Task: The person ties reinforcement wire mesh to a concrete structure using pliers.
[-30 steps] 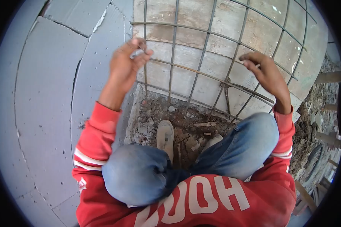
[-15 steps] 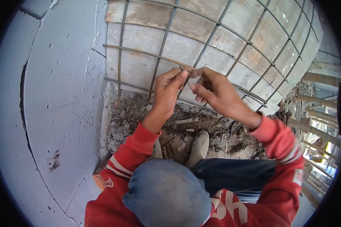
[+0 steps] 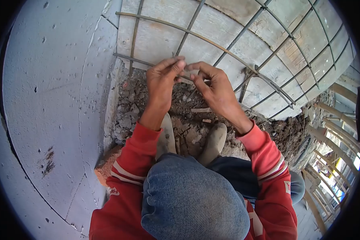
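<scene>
My left hand [image 3: 161, 78] is closed, thumb and forefinger pinched at the lower bar of a steel rebar mesh [image 3: 210, 41]. Facing it, my right hand [image 3: 217, 86] has thumb and forefinger curled in, its fingertips a short way from the left ones. Both sets of fingertips are smeared by motion. A thin wire showed between them half a second ago; it is hard to make out now. The hands partly cover the lower bar and a crossing bar. Behind the mesh are pale, worn boards [image 3: 156, 34].
A grey block wall [image 3: 64, 108] rises on the left. Below the boards lies rough soil with rubble [image 3: 128, 106]. My boots [image 3: 215, 142] stand on it, my denim knee [image 3: 196, 196] in front. A brick [image 3: 108, 164] lies by the wall; wooden poles [image 3: 328, 136] are at right.
Both hands have moved left along the mesh, from a bar crossing near its middle to the lower bar. The view has shifted, showing more of the right knee and both boots.
</scene>
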Motion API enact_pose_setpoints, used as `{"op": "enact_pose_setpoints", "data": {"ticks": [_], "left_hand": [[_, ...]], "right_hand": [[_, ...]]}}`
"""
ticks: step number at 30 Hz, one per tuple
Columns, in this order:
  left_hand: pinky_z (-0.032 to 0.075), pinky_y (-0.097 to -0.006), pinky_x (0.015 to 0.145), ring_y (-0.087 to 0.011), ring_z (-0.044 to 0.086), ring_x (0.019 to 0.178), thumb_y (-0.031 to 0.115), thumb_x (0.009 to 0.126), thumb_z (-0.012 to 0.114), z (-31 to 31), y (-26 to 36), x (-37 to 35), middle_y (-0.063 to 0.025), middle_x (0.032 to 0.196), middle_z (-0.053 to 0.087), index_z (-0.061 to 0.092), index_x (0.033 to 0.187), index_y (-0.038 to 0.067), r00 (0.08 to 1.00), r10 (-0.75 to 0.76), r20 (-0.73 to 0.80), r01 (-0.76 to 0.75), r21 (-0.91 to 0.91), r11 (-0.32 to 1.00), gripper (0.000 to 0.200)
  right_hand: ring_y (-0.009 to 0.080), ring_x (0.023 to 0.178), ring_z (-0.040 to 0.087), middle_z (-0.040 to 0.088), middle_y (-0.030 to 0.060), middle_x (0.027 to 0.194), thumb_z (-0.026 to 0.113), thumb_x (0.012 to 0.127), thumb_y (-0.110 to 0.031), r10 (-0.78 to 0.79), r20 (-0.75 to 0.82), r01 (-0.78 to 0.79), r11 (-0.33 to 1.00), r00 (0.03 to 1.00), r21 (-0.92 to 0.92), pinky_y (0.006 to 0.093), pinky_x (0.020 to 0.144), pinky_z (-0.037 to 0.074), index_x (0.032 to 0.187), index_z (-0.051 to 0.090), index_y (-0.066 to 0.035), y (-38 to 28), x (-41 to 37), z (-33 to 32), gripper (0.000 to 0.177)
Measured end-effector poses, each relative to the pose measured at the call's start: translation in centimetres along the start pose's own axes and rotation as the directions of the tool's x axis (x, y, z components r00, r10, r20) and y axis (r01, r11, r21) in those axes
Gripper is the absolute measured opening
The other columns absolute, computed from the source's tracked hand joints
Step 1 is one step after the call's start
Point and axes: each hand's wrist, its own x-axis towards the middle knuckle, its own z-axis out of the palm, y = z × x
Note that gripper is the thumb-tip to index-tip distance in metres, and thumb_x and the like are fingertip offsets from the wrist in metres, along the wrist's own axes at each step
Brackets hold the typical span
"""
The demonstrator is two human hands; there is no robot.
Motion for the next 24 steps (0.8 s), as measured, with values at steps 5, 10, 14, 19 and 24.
{"op": "enact_pose_setpoints", "data": {"ticks": [5, 10, 14, 19, 24], "left_hand": [[0.049, -0.0231, 0.061, -0.0083, 0.062, 0.075, 0.023, 0.094, 0.072, -0.5, -0.6, -1.5, -0.0046, 0.09, 0.072, 0.073, 0.101, 0.001, 0.993, -0.109, 0.046, 0.105, 0.071, 0.992, 0.023], [0.049, -0.0239, 0.06, -0.0083, 0.06, 0.071, 0.029, 0.098, 0.066, -3.3, -0.7, -2.1, -0.0016, 0.08, 0.067, 0.072, 0.091, 0.001, 0.975, -0.219, 0.04, 0.208, 0.192, 0.959, 0.029], [0.05, -0.0302, 0.061, -0.0137, 0.061, 0.069, 0.025, 0.094, 0.069, -6.4, 2.0, -1.8, -0.0055, 0.075, 0.064, 0.07, 0.088, 0.0, 1.0, -0.008, -0.005, 0.009, 0.804, 0.594, 0.026], [0.052, -0.0391, 0.073, -0.0281, 0.067, 0.078, 0.018, 0.084, 0.076, -7.0, 2.4, 0.1, -0.0138, 0.084, 0.067, 0.066, 0.088, -0.001, 0.766, 0.477, 0.43, -0.47, 0.882, -0.039, 0.022], [0.053, -0.037, 0.083, -0.029, 0.07, 0.092, 0.013, 0.081, 0.078, -7.7, -2.7, 0.3, -0.0154, 0.097, 0.07, 0.064, 0.097, -0.002, 0.915, 0.291, 0.281, -0.355, 0.902, 0.244, 0.026]], "right_hand": [[0.0186, 0.056, 0.052, 0.058, 0.0141, 0.064, 0.058, 0.092, -0.006, -0.055, 0.078, 0.064, 0.992, 0.995, -0.11, 0.0362, 0.058, 0.045, 0.111, 0.065, 0.002, 1.3, -0.9, -1.1, 0.022], [0.0236, 0.059, 0.057, 0.062, 0.0186, 0.07, 0.055, 0.092, -0.005, 0.116, 0.186, -0.1, 0.991, 0.976, -0.091, 0.0375, 0.062, 0.046, 0.11, 0.061, 0.002, -0.4, -3.3, 0.8, 0.02], [0.0152, 0.055, 0.049, 0.057, 0.0065, 0.069, 0.055, 0.095, -0.005, 0.223, 0.307, -0.261, 0.961, 0.925, 0.091, 0.0345, 0.055, 0.042, 0.11, 0.06, -0.004, 2.9, -3.6, 2.8, 0.017], [0.0055, 0.054, 0.042, 0.052, -0.0025, 0.067, 0.053, 0.098, -0.005, 0.429, 0.349, -0.553, 0.66, 0.833, 0.508, 0.0265, 0.047, 0.033, 0.112, 0.06, -0.009, 8.1, -2.9, 7.7, 0.016], [0.0092, 0.054, 0.045, 0.054, 0.0012, 0.064, 0.055, 0.096, -0.004, 0.436, -0.042, -0.362, 0.794, 0.899, 0.488, 0.0292, 0.05, 0.037, 0.11, 0.064, -0.005, 9.8, -2.9, 10.6, 0.016]]}}
